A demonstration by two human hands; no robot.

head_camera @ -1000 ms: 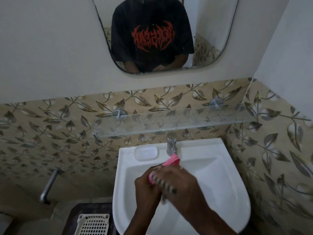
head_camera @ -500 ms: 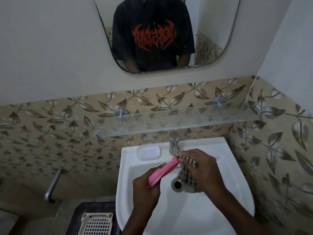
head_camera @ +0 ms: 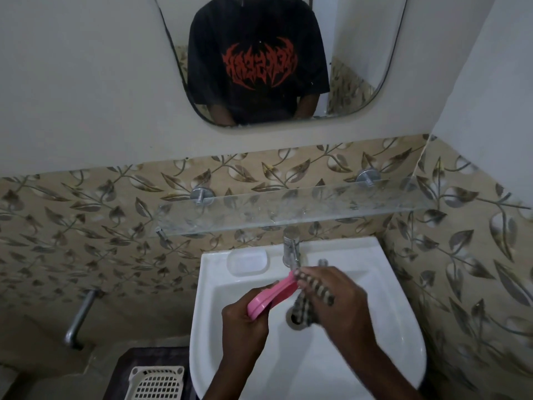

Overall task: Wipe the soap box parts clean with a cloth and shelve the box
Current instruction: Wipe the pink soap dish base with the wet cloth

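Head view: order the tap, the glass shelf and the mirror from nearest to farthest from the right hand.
Measured from the right hand:
1. Tap, just beyond the fingers, at the basin's back rim.
2. Glass shelf, on the tiled wall above the tap.
3. Mirror, highest on the wall.

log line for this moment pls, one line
step: wiping | left hand: holds pink soap box part | right hand: rubs striped cloth on it | over sink | glass shelf: bare
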